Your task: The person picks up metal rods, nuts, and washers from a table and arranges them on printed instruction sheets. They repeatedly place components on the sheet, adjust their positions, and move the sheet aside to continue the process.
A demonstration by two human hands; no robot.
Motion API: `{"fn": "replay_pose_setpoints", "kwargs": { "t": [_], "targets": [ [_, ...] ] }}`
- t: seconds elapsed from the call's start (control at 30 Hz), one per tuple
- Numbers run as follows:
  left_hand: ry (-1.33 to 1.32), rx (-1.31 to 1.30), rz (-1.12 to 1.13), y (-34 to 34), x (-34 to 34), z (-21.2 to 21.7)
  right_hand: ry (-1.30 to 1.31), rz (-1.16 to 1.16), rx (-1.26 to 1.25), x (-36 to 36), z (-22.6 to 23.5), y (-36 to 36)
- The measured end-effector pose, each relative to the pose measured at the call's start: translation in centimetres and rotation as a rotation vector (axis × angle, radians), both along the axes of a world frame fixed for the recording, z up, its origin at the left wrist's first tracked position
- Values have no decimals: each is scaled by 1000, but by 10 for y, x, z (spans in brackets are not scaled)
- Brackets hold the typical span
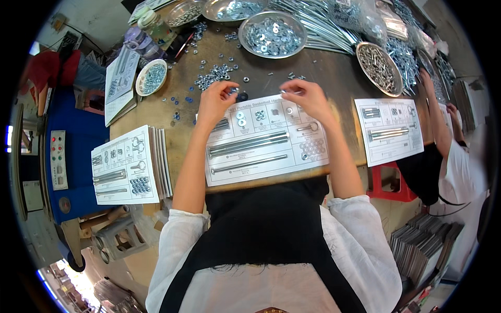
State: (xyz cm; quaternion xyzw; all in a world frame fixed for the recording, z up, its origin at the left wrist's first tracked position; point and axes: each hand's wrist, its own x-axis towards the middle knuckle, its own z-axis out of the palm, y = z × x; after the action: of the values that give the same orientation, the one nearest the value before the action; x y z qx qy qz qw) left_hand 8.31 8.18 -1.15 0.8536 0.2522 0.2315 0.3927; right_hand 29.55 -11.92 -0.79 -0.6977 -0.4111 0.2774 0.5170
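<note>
Working at the near edge of a brown wooden bench (334, 78), with a white printed parts card (261, 143) lying flat between the forearms; its near edge sits close to the bench edge. Open bench shows only in a narrow strip beyond the card, dotted with loose silver nuts (214, 73).

Left hand (216, 101): fingers curled together at the card's far left corner, tips pinching a small dark part; which kind cannot be told. Right hand (308, 96): thumb and forefinger pressed together on a small silver piece just above the card's far edge, other fingers loosely bent.

Surroundings: round metal dish of washers (272, 35) beyond the hands, round metal dish of screws (379, 68) at far right, small white bowl (151, 77) at far left. Stack of matching cards (128, 167) to the left. Second person's arm (436, 112) reaches over another card (389, 130) on the right. Red stool (386, 182) below the bench.
</note>
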Motion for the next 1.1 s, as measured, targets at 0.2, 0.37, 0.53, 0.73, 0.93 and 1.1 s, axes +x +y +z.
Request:
{"fn": "replay_pose_setpoints", "kwargs": {
  "t": [0.2, 0.37, 0.53, 0.73, 0.93, 1.1],
  "targets": [
    [69, -147, -478, -140, 23, 23, -196, 27, -180, -19, 23, -124],
    [154, 67, -572, -187, 54, -18, -214, -28, -227, -28, 6, -163],
    [196, 120, -526, -208, 61, -25, -267, -74, -162, -27, -11, -176],
    [146, 177, -452, -217, 53, -14, -289, -74, -162, -27, -14, -179],
    [122, 261, -493, -218, 47, -27, -381, -63, -181, -25, -16, -183],
    [122, 205, -494, -218, 43, -20, -376, 0, -143, -22, -17, -182]
  ]
}}
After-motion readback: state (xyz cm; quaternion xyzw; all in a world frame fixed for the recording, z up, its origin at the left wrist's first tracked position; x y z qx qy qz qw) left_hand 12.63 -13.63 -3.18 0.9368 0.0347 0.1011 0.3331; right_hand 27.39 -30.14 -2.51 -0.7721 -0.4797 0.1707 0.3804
